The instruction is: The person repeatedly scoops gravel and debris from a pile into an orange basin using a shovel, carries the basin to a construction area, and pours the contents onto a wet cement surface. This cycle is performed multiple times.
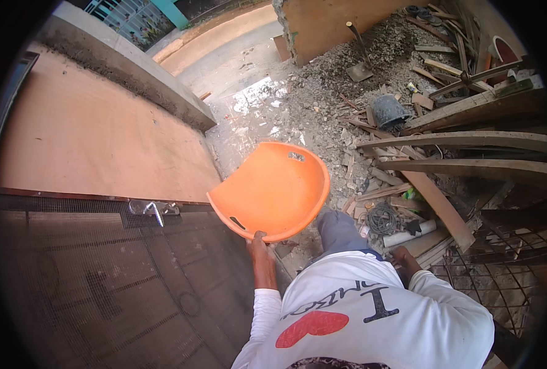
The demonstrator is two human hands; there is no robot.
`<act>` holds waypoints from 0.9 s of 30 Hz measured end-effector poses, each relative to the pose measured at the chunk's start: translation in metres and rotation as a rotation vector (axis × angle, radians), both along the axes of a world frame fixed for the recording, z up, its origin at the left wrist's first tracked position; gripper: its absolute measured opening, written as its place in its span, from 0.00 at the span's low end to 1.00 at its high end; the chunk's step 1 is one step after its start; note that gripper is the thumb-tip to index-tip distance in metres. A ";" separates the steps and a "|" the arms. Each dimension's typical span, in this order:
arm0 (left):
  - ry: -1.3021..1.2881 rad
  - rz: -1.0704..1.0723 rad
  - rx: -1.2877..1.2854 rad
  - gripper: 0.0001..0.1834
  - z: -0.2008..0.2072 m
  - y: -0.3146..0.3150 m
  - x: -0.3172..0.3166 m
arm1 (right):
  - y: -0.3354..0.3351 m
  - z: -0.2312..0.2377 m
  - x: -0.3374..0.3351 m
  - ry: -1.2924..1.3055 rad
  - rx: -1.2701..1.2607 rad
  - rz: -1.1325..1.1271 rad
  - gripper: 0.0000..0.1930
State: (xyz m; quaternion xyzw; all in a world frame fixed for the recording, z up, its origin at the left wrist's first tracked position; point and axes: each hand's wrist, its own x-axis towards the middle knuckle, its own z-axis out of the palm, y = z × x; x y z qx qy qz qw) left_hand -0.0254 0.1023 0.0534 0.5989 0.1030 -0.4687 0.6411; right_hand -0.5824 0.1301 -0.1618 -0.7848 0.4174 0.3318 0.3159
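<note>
My left hand [259, 247] grips the near rim of an orange plastic rubble scoop [275, 189], close to one of its handle slots. The scoop is wide and shallow, with a lowered lip on its left side and a second slot on the far rim. Nothing lies in it. It hangs in front of my legs, above the rubble. My right hand [401, 254] is down by my right side, near a pale pipe and boards. Its fingers are too dark and small to make out.
A hoe [359, 69] stands in the gravel pile at the back. To the right are a grey bucket [389, 111], planks [436, 206], coiled wire [382, 219] and rusty mesh [507, 261]. An orange-tan wall panel and a door with a metal handle [155, 210] border the left.
</note>
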 end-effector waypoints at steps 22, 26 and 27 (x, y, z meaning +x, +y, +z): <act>0.011 -0.455 0.074 0.19 0.007 -0.358 0.159 | -0.498 0.183 0.372 -0.931 0.939 -1.559 0.32; 0.033 -0.800 0.068 0.26 -0.020 -0.480 0.178 | -0.525 0.175 0.360 -1.094 0.930 -1.777 0.26; 0.012 -0.890 0.021 0.29 0.005 -0.517 0.161 | -0.533 0.173 0.353 -1.155 0.874 -1.894 0.26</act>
